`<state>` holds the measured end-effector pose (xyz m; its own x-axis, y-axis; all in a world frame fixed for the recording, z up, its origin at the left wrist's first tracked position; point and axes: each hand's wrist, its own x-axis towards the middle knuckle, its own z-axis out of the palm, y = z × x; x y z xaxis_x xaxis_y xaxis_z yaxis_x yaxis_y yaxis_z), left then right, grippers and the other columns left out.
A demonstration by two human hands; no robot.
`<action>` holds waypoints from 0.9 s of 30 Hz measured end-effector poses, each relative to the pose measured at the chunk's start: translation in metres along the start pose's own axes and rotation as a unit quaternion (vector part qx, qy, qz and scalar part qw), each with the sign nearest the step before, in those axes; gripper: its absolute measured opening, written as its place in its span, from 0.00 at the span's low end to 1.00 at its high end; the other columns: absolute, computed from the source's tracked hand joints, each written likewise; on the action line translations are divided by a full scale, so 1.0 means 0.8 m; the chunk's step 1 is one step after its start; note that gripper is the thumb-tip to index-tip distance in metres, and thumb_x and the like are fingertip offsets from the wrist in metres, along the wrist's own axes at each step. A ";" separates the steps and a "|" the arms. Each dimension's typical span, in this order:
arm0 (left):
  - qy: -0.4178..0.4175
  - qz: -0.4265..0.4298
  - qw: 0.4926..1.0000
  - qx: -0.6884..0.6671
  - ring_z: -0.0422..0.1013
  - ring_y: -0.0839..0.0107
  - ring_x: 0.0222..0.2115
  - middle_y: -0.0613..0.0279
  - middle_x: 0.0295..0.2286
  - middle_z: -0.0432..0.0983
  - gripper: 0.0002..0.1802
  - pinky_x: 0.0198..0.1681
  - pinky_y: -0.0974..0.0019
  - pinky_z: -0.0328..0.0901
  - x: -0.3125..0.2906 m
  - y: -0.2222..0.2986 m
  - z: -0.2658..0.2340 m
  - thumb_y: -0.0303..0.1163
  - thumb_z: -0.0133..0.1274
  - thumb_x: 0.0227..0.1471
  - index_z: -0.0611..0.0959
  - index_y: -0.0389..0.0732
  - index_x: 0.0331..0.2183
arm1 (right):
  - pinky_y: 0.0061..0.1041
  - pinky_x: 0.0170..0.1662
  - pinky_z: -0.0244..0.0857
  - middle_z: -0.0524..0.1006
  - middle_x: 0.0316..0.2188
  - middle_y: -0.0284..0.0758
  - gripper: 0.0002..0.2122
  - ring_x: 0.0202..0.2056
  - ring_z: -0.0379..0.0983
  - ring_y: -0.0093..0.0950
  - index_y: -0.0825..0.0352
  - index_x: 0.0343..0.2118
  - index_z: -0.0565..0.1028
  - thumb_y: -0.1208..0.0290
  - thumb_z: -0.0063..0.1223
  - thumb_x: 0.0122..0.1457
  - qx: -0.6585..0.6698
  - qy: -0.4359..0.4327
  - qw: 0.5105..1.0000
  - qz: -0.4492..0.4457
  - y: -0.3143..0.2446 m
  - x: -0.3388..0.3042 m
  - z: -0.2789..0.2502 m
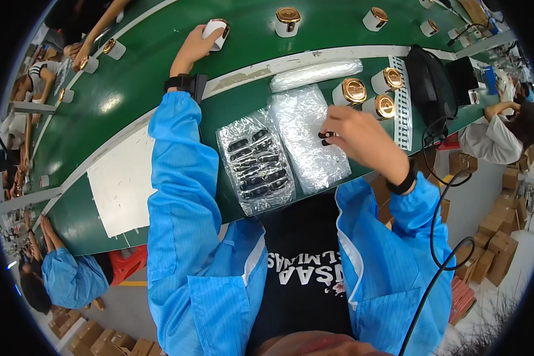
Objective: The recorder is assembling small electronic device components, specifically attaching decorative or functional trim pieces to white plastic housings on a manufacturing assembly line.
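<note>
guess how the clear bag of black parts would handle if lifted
The clear bag would probably flop, since it looks thin and wrinkled. Its glossy sheen suggests it could feel slippery. The black parts look like separate pieces, so they may shift.

Green bench (pixel 74 218), edges bowed by lens. Long green belt-like surface (pixel 136 65) beyond bench, running alongside, glossy, with glare; pale rail (pixel 261 64) between it and bench. Grey crossbar (pixel 29 200) near bench's left end. Grey floor (pixel 133 302) below bench, on near side; yellow line (pixel 133 283) on it. Red chair (pixel 127 261) close against bench, left part. Brown cardboard boxes (pixel 499 255) piled on floor, right of bench. Small bright light (pixel 12 265) well left of bench.
</note>
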<state>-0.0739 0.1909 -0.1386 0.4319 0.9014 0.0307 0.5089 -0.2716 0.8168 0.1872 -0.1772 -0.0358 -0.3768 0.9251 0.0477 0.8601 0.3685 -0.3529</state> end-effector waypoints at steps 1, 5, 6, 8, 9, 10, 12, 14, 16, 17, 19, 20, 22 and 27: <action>-0.014 -0.009 0.997 -0.070 0.82 0.54 0.42 0.49 0.47 0.81 0.41 0.44 0.57 0.77 -0.009 0.014 0.001 0.58 0.60 0.58 0.76 0.34 0.58 | 0.39 0.40 0.72 0.77 0.39 0.37 0.09 0.40 0.76 0.42 0.68 0.36 0.79 0.77 0.67 0.52 -0.005 -0.002 0.999 0.046 0.000 -0.012 0.008; -0.077 0.006 0.953 -0.293 0.82 0.62 0.41 0.54 0.46 0.80 0.33 0.44 0.62 0.77 -0.062 0.087 -0.005 0.50 0.54 0.65 0.73 0.36 0.61 | 0.39 0.41 0.72 0.76 0.39 0.37 0.09 0.41 0.76 0.41 0.68 0.37 0.79 0.78 0.66 0.54 0.032 0.087 0.994 0.065 0.002 -0.032 0.036; -0.076 0.012 0.936 -0.342 0.80 0.61 0.42 0.53 0.47 0.79 0.32 0.46 0.61 0.76 -0.074 0.097 -0.016 0.49 0.52 0.67 0.73 0.35 0.61 | 0.39 0.41 0.72 0.76 0.39 0.37 0.09 0.41 0.76 0.41 0.68 0.37 0.79 0.78 0.66 0.54 0.036 0.087 0.994 0.061 0.000 -0.029 0.039; -0.081 0.027 0.893 -0.442 0.78 0.61 0.43 0.50 0.47 0.79 0.31 0.49 0.61 0.75 -0.096 0.130 -0.026 0.48 0.47 0.69 0.73 0.33 0.60 | 0.39 0.41 0.72 0.76 0.39 0.37 0.09 0.41 0.76 0.41 0.69 0.38 0.78 0.78 0.66 0.54 0.048 0.099 0.992 0.068 0.000 -0.026 0.042; -0.083 0.026 0.892 -0.443 0.78 0.61 0.43 0.50 0.47 0.79 0.31 0.49 0.61 0.75 -0.110 0.150 -0.024 0.48 0.47 0.69 0.73 0.33 0.60 | 0.39 0.41 0.72 0.76 0.38 0.37 0.09 0.41 0.76 0.41 0.69 0.38 0.78 0.78 0.66 0.54 0.052 0.105 0.990 0.075 0.002 -0.027 0.043; -0.095 0.012 0.847 -0.524 0.79 0.60 0.40 0.49 0.44 0.80 0.31 0.46 0.57 0.75 -0.136 0.186 -0.022 0.52 0.42 0.71 0.75 0.34 0.58 | 0.39 0.41 0.72 0.76 0.38 0.37 0.09 0.41 0.76 0.41 0.69 0.38 0.78 0.78 0.66 0.54 0.053 0.106 0.990 0.074 0.002 -0.027 0.043; -0.116 -0.018 0.732 -0.671 0.81 0.60 0.33 0.48 0.38 0.82 0.36 0.42 0.50 0.76 -0.170 0.233 -0.017 0.59 0.32 0.73 0.79 0.36 0.54 | 0.38 0.41 0.72 0.75 0.38 0.38 0.09 0.41 0.76 0.40 0.69 0.37 0.78 0.78 0.66 0.54 0.072 0.106 0.987 0.097 0.003 -0.028 0.044; -0.109 0.050 0.776 -0.619 0.80 0.61 0.35 0.48 0.41 0.80 0.34 0.44 0.53 0.75 -0.179 0.228 -0.018 0.56 0.34 0.72 0.76 0.35 0.58 | 0.38 0.41 0.72 0.75 0.37 0.38 0.09 0.41 0.77 0.40 0.69 0.37 0.77 0.78 0.66 0.54 0.081 0.107 0.985 0.107 0.001 -0.027 0.045; -0.096 0.182 0.840 -0.501 0.77 0.63 0.41 0.48 0.48 0.77 0.33 0.47 0.58 0.74 -0.185 0.221 -0.015 0.49 0.40 0.70 0.69 0.33 0.64 | 0.37 0.41 0.72 0.75 0.37 0.38 0.09 0.41 0.77 0.40 0.70 0.37 0.77 0.78 0.66 0.54 0.117 0.102 0.980 0.126 0.003 -0.024 0.046; -0.097 0.184 0.841 -0.500 0.77 0.63 0.41 0.48 0.48 0.77 0.33 0.47 0.58 0.74 -0.189 0.220 -0.010 0.49 0.40 0.70 0.69 0.33 0.64 | 0.36 0.41 0.72 0.75 0.37 0.38 0.09 0.40 0.77 0.40 0.70 0.37 0.77 0.78 0.66 0.54 0.134 0.099 0.977 0.135 0.005 -0.023 0.047; -0.117 0.184 0.833 -0.508 0.77 0.64 0.39 0.48 0.48 0.76 0.35 0.47 0.56 0.73 -0.198 0.228 0.008 0.50 0.37 0.70 0.66 0.34 0.66 | 0.36 0.41 0.72 0.75 0.36 0.38 0.09 0.40 0.78 0.40 0.70 0.36 0.77 0.78 0.66 0.54 0.136 0.105 0.975 0.140 0.008 -0.024 0.050; -0.128 0.184 0.830 -0.512 0.77 0.64 0.38 0.48 0.48 0.76 0.36 0.47 0.55 0.73 -0.201 0.233 0.015 0.51 0.36 0.70 0.65 0.35 0.67 | 0.36 0.42 0.72 0.75 0.36 0.38 0.09 0.40 0.78 0.40 0.70 0.36 0.77 0.78 0.66 0.54 0.139 0.108 0.974 0.144 0.009 -0.024 0.051; -0.133 0.171 0.840 -0.497 0.77 0.64 0.37 0.49 0.47 0.76 0.36 0.48 0.55 0.72 -0.206 0.245 0.023 0.50 0.36 0.70 0.64 0.35 0.67 | 0.36 0.42 0.72 0.75 0.35 0.38 0.09 0.40 0.78 0.40 0.70 0.35 0.76 0.79 0.66 0.54 0.141 0.114 0.972 0.148 0.008 -0.026 0.049; -0.150 0.131 0.846 -0.494 0.79 0.62 0.40 0.52 0.47 0.78 0.31 0.47 0.58 0.74 -0.218 0.259 0.041 0.45 0.44 0.69 0.67 0.36 0.64 | 0.32 0.38 0.73 0.78 0.33 0.38 0.08 0.35 0.80 0.37 0.72 0.35 0.77 0.82 0.66 0.54 0.107 0.187 0.969 0.122 -0.002 -0.029 0.044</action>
<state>-0.0189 -0.0336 0.0064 0.6786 0.6871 0.2597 -0.4417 0.0993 0.8917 0.1823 -0.2027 -0.0696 0.0140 0.9657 0.2592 0.8014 0.1442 -0.5805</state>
